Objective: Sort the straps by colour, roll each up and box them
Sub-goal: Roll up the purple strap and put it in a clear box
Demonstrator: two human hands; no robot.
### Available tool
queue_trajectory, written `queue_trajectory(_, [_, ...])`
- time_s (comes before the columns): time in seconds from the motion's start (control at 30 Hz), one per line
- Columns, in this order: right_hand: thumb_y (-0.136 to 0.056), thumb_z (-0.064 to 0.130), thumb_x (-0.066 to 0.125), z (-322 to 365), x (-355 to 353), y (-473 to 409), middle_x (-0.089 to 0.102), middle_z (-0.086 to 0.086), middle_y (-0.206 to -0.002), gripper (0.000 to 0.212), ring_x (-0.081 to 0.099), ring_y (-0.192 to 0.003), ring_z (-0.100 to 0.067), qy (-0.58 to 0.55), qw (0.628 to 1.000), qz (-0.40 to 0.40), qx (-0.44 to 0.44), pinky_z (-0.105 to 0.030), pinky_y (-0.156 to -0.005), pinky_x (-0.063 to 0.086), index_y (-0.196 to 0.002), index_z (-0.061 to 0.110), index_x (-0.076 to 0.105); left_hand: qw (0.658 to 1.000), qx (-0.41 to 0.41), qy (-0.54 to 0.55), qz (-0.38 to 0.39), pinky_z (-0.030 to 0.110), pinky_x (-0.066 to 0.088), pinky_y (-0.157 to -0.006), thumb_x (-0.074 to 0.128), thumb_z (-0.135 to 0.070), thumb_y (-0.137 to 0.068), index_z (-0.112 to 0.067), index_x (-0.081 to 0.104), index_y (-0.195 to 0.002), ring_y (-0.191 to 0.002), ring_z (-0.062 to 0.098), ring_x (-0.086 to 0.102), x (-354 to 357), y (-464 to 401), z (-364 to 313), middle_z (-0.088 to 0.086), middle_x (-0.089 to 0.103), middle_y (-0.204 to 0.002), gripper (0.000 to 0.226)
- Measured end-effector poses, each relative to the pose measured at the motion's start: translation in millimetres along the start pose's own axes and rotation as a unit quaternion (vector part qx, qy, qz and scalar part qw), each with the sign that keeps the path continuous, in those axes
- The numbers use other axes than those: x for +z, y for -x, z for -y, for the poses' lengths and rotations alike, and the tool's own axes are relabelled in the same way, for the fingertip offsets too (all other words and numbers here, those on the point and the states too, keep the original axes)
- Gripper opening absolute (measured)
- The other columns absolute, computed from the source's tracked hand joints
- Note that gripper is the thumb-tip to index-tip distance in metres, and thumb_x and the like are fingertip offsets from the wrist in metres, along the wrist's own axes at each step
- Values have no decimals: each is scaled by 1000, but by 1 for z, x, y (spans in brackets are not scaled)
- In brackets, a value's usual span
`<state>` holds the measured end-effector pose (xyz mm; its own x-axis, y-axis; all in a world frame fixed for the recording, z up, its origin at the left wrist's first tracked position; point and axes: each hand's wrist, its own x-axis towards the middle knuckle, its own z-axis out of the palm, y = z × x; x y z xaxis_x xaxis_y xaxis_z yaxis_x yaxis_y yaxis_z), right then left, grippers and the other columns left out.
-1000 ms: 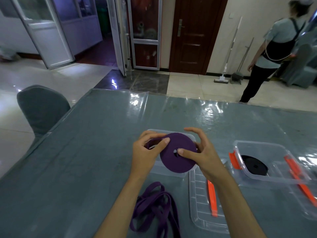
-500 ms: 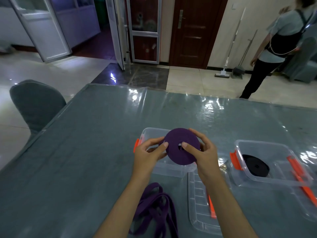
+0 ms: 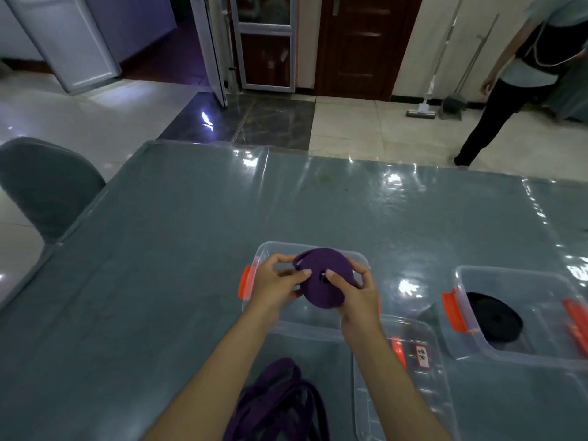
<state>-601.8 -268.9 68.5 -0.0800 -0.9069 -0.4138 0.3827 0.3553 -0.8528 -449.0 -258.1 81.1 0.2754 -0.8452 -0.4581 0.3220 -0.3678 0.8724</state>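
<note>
Both hands (image 3: pixel 276 288) grip purple strap roll (image 3: pixel 321 281) – flat woven disc | clear plastic box (image 3: pixel 305 326) beneath

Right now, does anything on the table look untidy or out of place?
Mostly tidy. A purple strap lies in a loose tangle at the near edge, unrolled. On the purple roll held by both hands over the box, the outer wrap bulges loose at its top left.
</note>
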Motion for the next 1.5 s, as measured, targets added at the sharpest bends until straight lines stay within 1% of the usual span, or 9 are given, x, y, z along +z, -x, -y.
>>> queue_trajectory(0.3, [-97, 14, 69, -20, -12, -56, 72, -1, -123, 32, 66, -103, -17, 240, 957, 55, 154, -42, -76, 59, -127, 28, 71, 988, -70, -127, -56, 58, 63, -84, 78, 14, -84, -12, 58, -95, -96, 40, 74, -7, -72, 44, 20, 74, -102, 35])
queue_trajectory(0.43, [-97, 19, 68, -28, -14, -78, 68, -5, -130, 36, 62, -123, -28, 335, 915, 73, 214, -50, -89, 57, -133, 24, 66, 976, -103, -177, -77, 52, 63, -81, 78, 12, -81, -15, 58, -92, -93, 38, 73, -5, -98, 55, 21, 74, -101, 36])
queue_trajectory(0.67, [-92, 17, 71, -60, -9, -100, 74, -11, -107, 26, 69, -93, -25, 439, 871, 94, 200, -27, -57, 51, -118, 12, 73, 953, -115, -265, -88, 44, 59, -83, 79, 6, -83, -10, 65, -108, -103, 34, 70, -5, -122, 81, 13, 70, -103, 32])
queue_trajectory(0.87, [-87, 10, 71, -76, -9, -106, 77, -14, -105, 25, 74, -100, -29, 444, 874, 83, 180, -41, -88, 61, -112, 5, 77, 931, -119, -338, -68, 48, 63, -83, 79, 4, -84, -16, 64, -74, -88, 31, 70, -8, -133, 93, 8, 68, -81, 27])
queue_trajectory(0.97, [-88, 11, 71, -73, -8, -104, 78, -14, -105, 21, 74, -100, -29, 435, 877, 81, 187, -42, -87, 62, -108, 7, 77, 922, -93, -372, -47, 46, 61, -89, 78, 1, -87, -12, 65, -92, -97, 28, 68, -9, -136, 93, 7, 69, -94, 20])
queue_trajectory(1.07, [-92, 16, 71, -60, -4, -96, 75, -11, -106, 29, 72, -90, -23, 434, 872, 96, 208, -28, -64, 57, -119, 6, 72, 910, -69, -408, -28, 40, 57, -84, 74, 2, -89, -6, 67, -111, -101, 28, 67, -10, -135, 88, 12, 72, -106, 25])
queue_trajectory(1.13, [-94, 16, 69, -47, -1, -87, 73, -8, -107, 31, 69, -87, -19, 465, 858, 123, 182, -24, -60, 53, -124, 10, 70, 884, -43, -466, -10, 33, 49, -78, 64, 2, -93, -7, 65, -113, -101, 27, 67, -10, -127, 81, 12, 72, -110, 22])
queue_trajectory(1.3, [-96, 20, 68, -16, 0, -38, 71, -8, -127, 37, 67, -115, -25, 552, 821, 143, 4, -38, -101, 53, -133, 14, 67, 802, 84, -588, 68, 35, 46, -80, 52, -4, -100, -8, 58, -122, -102, 27, 63, -15, -83, 50, 13, 68, -121, 23])
queue_trajectory(1.5, [-94, 10, 72, -3, -26, 53, 76, -2, -114, 25, 71, -104, -19, 533, 805, 118, -230, -35, -95, 56, -119, 13, 75, 730, 278, -617, 96, 44, 54, -87, 56, -10, -101, -12, 61, -138, -108, 34, 66, -45, 18, 25, 11, 69, -126, 37])
